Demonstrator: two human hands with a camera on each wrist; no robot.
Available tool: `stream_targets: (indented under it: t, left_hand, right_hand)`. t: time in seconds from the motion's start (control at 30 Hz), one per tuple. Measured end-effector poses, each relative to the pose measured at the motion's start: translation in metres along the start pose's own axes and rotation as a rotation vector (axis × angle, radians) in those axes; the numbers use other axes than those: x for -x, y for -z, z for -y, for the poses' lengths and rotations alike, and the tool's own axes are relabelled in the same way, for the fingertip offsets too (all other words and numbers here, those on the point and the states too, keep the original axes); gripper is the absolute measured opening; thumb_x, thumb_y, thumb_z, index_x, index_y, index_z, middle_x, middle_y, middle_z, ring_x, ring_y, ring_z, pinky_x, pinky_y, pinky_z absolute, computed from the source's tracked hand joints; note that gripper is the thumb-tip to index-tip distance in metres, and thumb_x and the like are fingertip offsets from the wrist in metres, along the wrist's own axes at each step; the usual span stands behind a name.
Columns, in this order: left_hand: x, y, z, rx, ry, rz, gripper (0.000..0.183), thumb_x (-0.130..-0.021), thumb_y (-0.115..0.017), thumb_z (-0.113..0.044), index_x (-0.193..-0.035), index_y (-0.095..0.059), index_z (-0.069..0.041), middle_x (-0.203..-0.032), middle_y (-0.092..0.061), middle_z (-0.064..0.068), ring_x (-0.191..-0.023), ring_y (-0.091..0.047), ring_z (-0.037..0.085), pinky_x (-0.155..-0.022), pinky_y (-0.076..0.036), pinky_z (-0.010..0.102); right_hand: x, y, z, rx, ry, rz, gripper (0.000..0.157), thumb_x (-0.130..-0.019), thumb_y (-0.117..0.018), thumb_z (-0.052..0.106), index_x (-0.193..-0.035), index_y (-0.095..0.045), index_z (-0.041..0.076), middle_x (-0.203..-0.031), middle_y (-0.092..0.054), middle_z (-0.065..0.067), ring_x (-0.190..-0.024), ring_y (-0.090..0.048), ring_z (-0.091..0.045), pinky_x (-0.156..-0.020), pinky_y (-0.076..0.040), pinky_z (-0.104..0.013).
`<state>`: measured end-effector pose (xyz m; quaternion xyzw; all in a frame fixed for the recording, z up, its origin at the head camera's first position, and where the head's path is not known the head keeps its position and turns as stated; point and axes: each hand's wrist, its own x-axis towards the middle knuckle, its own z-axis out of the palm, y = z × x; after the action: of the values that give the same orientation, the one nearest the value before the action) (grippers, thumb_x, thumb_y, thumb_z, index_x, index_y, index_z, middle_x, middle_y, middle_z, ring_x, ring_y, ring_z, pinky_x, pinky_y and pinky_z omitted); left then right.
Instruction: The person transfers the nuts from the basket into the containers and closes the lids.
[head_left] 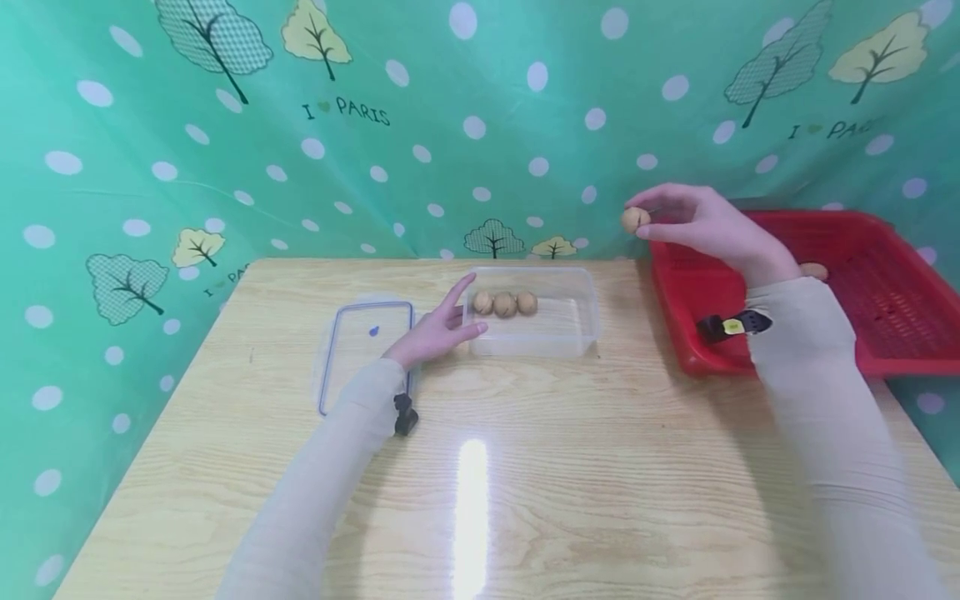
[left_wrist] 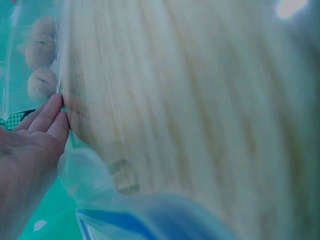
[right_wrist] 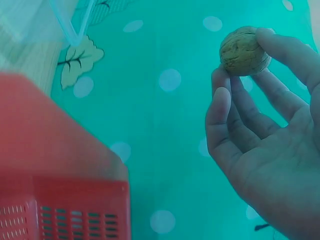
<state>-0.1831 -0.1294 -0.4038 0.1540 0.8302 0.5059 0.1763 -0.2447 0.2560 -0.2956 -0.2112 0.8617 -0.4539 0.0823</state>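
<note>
A walnut [right_wrist: 244, 52] is pinched between the thumb and fingertips of my right hand [head_left: 693, 223], raised over the left rim of the red basket [head_left: 678, 329]. Three walnuts [head_left: 506, 305] sit in a row inside the clear plastic container [head_left: 555, 337], toward its left end. My left hand [head_left: 442, 331] rests at the container's left wall with fingers and thumb spread, and it holds no walnut. In the left wrist view its fingertips [left_wrist: 59, 100] touch the wall near the walnuts.
A clear lid with a blue seal [head_left: 337, 333] lies on the wooden table [head_left: 570, 467] left of the container, partly under my left forearm. Another walnut [head_left: 813, 271] shows in the red basket, partly behind my right wrist. A green patterned cloth [head_left: 420, 108] hangs behind the table.
</note>
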Motion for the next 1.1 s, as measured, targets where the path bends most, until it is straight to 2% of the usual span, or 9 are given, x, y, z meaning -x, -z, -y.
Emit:
stream_targets:
  t: [0.1,0.23,0.4,0.47,0.57,0.7,0.9,1.1]
  left_hand:
    - [0.001,0.0,-0.002,-0.003,0.007,0.0,0.085,-0.095,-0.063,-0.026,-0.156,-0.004,-0.031,-0.155,-0.016,0.028,-0.134,-0.034,0.042,-0.104,-0.038,0.051]
    - [0.0,0.0,-0.002,-0.023,0.014,0.0,0.084,-0.096,-0.063,-0.027,-0.156,-0.004,-0.031,-0.153,-0.019,0.03,-0.134,-0.035,0.042,-0.104,-0.038,0.051]
    - [-0.011,-0.001,0.017,-0.019,0.018,-0.006,0.086,-0.095,-0.064,-0.029,-0.156,-0.004,-0.031,-0.152,-0.019,0.031,-0.134,-0.034,0.041,-0.105,-0.036,0.051]
    - [-0.016,-0.001,0.027,-0.016,0.013,-0.014,0.087,-0.094,-0.065,-0.032,-0.156,-0.003,-0.034,-0.153,-0.018,0.029,-0.135,-0.034,0.041,-0.106,-0.036,0.051]
    - [-0.018,-0.003,0.034,-0.012,-0.003,-0.026,0.087,-0.093,-0.065,-0.036,-0.155,-0.004,-0.041,-0.154,-0.018,0.027,-0.135,-0.034,0.04,-0.106,-0.036,0.051]
    - [-0.019,-0.004,0.036,-0.004,-0.017,-0.033,0.086,-0.093,-0.065,-0.036,-0.154,-0.005,-0.044,-0.156,-0.018,0.023,-0.134,-0.036,0.039,-0.104,-0.038,0.05]
    - [-0.02,-0.003,0.037,-0.028,-0.009,-0.043,0.086,-0.092,-0.066,-0.037,-0.154,-0.005,-0.044,-0.155,-0.02,0.023,-0.134,-0.038,0.037,-0.103,-0.039,0.049]
    - [-0.02,-0.001,0.037,-0.045,0.007,-0.051,0.088,-0.091,-0.066,-0.041,-0.153,-0.005,-0.046,-0.152,-0.025,0.026,-0.133,-0.039,0.036,-0.106,-0.036,0.048]
  right_hand:
    - [-0.003,-0.006,0.0,-0.01,0.015,0.004,0.044,-0.093,-0.066,0.017,-0.134,-0.055,0.01,-0.123,-0.057,-0.002,-0.112,-0.05,-0.019,-0.083,-0.05,-0.018]
    - [-0.007,-0.012,0.0,0.013,-0.008,0.003,0.045,-0.093,-0.066,0.021,-0.135,-0.054,0.012,-0.125,-0.056,-0.003,-0.114,-0.049,-0.019,-0.084,-0.048,-0.017]
    - [-0.011,-0.02,-0.002,0.013,-0.028,0.014,0.045,-0.093,-0.066,0.024,-0.135,-0.054,0.013,-0.127,-0.054,-0.004,-0.115,-0.05,-0.021,-0.087,-0.046,-0.02]
    - [-0.013,-0.024,-0.002,0.009,-0.023,0.021,0.046,-0.093,-0.066,0.023,-0.135,-0.054,0.012,-0.127,-0.054,-0.005,-0.115,-0.05,-0.022,-0.088,-0.046,-0.022]
    - [-0.016,-0.029,-0.001,0.016,-0.02,0.028,0.046,-0.093,-0.067,0.023,-0.135,-0.054,0.01,-0.127,-0.054,-0.005,-0.115,-0.05,-0.022,-0.088,-0.047,-0.024]
    - [-0.018,-0.037,0.001,0.033,-0.016,0.038,0.046,-0.092,-0.067,0.023,-0.134,-0.054,0.009,-0.127,-0.054,-0.006,-0.117,-0.049,-0.022,-0.091,-0.047,-0.031]
    - [-0.024,-0.049,0.001,0.062,-0.003,0.051,0.046,-0.091,-0.07,0.023,-0.132,-0.056,0.008,-0.129,-0.054,-0.009,-0.12,-0.049,-0.027,-0.099,-0.042,-0.049]
    - [-0.028,-0.062,-0.001,0.094,0.011,0.059,0.044,-0.09,-0.07,0.019,-0.131,-0.057,0.008,-0.127,-0.056,-0.01,-0.116,-0.051,-0.027,-0.096,-0.045,-0.048]
